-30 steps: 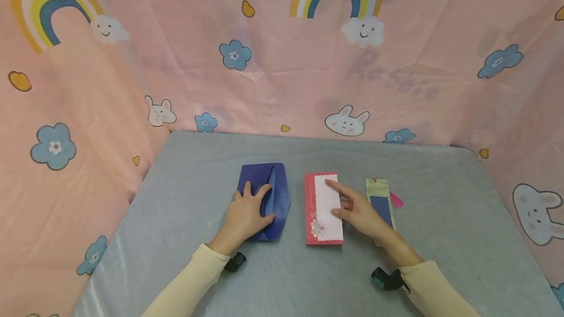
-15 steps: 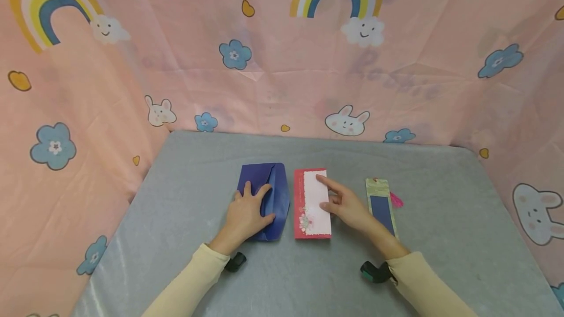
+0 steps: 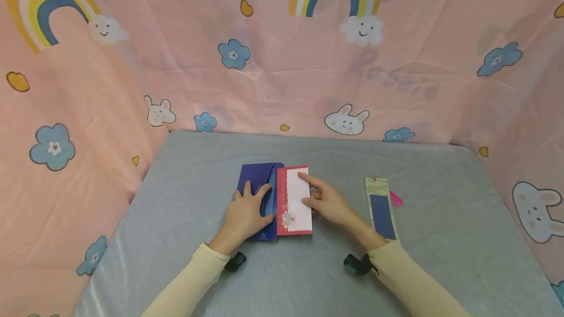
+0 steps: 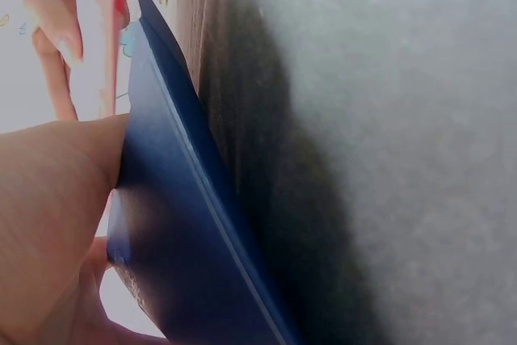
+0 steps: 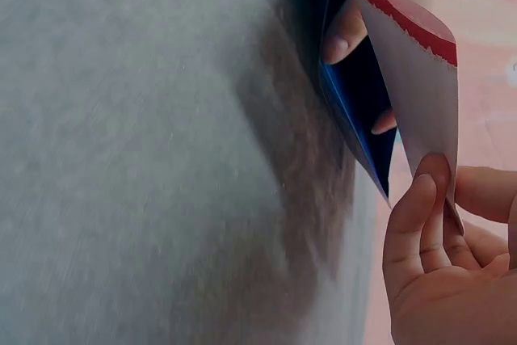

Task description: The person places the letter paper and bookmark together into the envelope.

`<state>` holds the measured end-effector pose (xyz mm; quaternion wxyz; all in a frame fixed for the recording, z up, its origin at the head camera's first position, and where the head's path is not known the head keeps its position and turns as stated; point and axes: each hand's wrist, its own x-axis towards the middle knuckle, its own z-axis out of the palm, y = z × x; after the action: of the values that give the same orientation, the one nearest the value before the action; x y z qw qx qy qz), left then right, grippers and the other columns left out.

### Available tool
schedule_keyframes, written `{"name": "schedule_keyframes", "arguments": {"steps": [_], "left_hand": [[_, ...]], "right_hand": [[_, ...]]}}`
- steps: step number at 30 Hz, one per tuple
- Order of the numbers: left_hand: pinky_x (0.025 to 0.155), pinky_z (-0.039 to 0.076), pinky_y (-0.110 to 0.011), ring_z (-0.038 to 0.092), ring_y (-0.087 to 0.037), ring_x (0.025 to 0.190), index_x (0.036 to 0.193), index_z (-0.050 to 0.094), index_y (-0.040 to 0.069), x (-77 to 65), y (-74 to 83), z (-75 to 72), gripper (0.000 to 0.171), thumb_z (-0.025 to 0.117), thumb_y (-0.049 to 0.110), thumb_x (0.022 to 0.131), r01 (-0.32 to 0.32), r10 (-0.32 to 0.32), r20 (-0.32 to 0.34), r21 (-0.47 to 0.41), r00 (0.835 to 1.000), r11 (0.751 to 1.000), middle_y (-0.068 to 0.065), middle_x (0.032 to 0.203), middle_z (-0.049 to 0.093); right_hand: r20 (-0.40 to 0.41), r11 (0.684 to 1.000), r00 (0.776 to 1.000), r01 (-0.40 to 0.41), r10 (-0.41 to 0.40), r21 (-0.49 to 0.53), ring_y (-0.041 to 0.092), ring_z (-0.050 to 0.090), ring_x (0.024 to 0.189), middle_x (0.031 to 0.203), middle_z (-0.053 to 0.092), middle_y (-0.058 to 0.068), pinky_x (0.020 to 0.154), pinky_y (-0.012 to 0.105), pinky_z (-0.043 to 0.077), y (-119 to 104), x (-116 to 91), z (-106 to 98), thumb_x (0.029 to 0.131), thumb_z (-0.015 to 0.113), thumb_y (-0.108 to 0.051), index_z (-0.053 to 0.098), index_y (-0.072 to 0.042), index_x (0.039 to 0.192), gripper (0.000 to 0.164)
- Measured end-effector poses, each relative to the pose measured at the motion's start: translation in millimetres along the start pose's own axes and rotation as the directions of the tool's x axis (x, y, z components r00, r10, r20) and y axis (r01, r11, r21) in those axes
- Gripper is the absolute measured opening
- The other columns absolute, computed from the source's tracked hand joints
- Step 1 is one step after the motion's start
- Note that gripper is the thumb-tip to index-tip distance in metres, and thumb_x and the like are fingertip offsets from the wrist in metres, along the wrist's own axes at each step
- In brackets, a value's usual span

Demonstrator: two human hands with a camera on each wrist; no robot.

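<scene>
A dark blue envelope lies on its long side, its mouth facing right. My left hand holds it, fingers spread across its face and thumb at the opening. In the right wrist view the envelope gapes, with the left thumb and a fingertip at its mouth. My right hand pinches a folded red-and-white greeting card printed with flowers. The card's left edge overlaps the envelope's right side in the head view. From the right wrist, the card stands close beside the open mouth, thumb and fingers gripping its edge.
To the right lies a green bookmark with a dark blue panel and a pink tassel. A grey cloth covers the table. Pink patterned curtain rises behind and at both sides.
My right hand has carried the card leftward, from apart from the envelope to overlapping its right side. The bookmark is less covered by my arm. My left hand has stayed put.
</scene>
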<state>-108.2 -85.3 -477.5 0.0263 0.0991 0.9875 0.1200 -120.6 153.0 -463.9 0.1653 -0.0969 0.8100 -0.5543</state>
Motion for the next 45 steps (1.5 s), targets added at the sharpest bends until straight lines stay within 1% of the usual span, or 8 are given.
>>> {"name": "schedule_keyframes", "arguments": {"steps": [4,7,11,13,22,29,39,45], "left_hand": [[0.075,0.057,-0.058,0.056,-0.057,0.116,0.145,0.048,0.030,0.3,0.0,0.0,0.076,0.075,0.054,0.078,-0.006,0.006,-0.003,0.008,1.000,1.000,-0.032,0.147,0.044],[0.076,0.057,-0.059,0.056,-0.058,0.117,0.145,0.048,0.030,0.7,0.2,0.1,0.077,0.074,0.056,0.078,-0.006,0.006,-0.002,0.009,1.000,1.000,-0.032,0.147,0.045],[0.077,0.057,-0.060,0.055,-0.058,0.118,0.145,0.048,0.030,1.0,0.3,-0.5,0.076,0.074,0.055,0.078,-0.004,0.004,0.004,0.009,1.000,1.000,-0.032,0.147,0.044],[0.077,0.057,-0.060,0.055,-0.058,0.118,0.145,0.048,0.030,1.0,0.1,-0.7,0.076,0.074,0.054,0.078,-0.003,0.002,0.005,0.010,1.000,1.000,-0.032,0.147,0.044],[0.077,0.057,-0.060,0.053,-0.059,0.121,0.145,0.048,0.031,1.3,0.2,-1.8,0.070,0.073,0.046,0.082,-0.004,0.004,0.013,0.011,1.000,1.000,-0.033,0.147,0.043],[0.077,0.057,-0.059,0.052,-0.059,0.121,0.146,0.047,0.031,0.3,0.8,-3.6,0.065,0.069,0.041,0.086,-0.005,0.005,0.024,0.010,1.000,1.000,-0.033,0.147,0.043],[0.076,0.056,-0.061,0.054,-0.060,0.119,0.146,0.048,0.032,-1.1,-0.1,-3.6,0.049,0.054,0.040,0.098,-0.032,0.032,0.013,0.014,0.999,0.999,-0.034,0.146,0.045],[0.078,0.056,-0.060,0.055,-0.059,0.119,0.147,0.047,0.034,-1.9,-0.4,-4.3,0.049,0.054,0.040,0.100,-0.037,0.037,0.019,0.013,0.999,0.999,-0.033,0.146,0.045]], "right_hand": [[0.014,1.000,1.000,-0.007,0.006,0.011,0.019,0.044,0.050,0.094,0.056,0.018,0.051,0.023,0.039,0.8,6.1,6.5,0.094,0.064,-0.009,0.039,-0.021,0.153,0.065],[0.008,1.000,1.000,-0.028,0.028,-0.002,0.014,0.041,0.049,0.075,0.045,0.012,0.050,0.023,0.037,1.4,9.9,9.7,0.094,0.064,-0.009,0.040,-0.021,0.152,0.064],[-0.021,0.999,0.999,-0.051,0.050,-0.021,0.013,0.042,0.048,0.092,0.053,0.013,0.048,0.024,0.038,2.1,14.1,12.2,0.094,0.064,-0.008,0.041,-0.019,0.152,0.063],[-0.034,0.998,0.998,-0.051,0.050,-0.035,0.013,0.042,0.048,0.092,0.055,0.015,0.048,0.024,0.038,2.7,16.1,13.2,0.093,0.064,-0.007,0.042,-0.017,0.151,0.062],[-0.068,0.994,0.997,-0.050,0.044,-0.099,0.015,0.042,0.047,0.055,0.043,0.000,0.046,0.024,0.034,4.0,21.4,15.9,0.093,0.065,-0.007,0.046,-0.018,0.149,0.060],[-0.065,0.989,0.998,-0.030,0.020,-0.145,0.013,0.039,0.046,0.054,0.042,-0.001,0.046,0.023,0.033,5.1,22.8,21.4,0.092,0.066,-0.006,0.047,-0.014,0.148,0.060],[-0.077,0.979,0.996,0.019,-0.035,-0.201,0.011,0.051,0.047,0.061,0.052,0.003,0.047,0.025,0.045,4.1,25.2,31.2,0.090,0.068,-0.002,0.047,-0.007,0.147,0.061],[-0.107,0.975,0.992,0.041,-0.065,-0.218,0.009,0.051,0.045,0.061,0.054,0.005,0.046,0.025,0.045,1.8,26.4,35.9,0.087,0.070,-0.001,0.051,-0.007,0.144,0.061]]}}
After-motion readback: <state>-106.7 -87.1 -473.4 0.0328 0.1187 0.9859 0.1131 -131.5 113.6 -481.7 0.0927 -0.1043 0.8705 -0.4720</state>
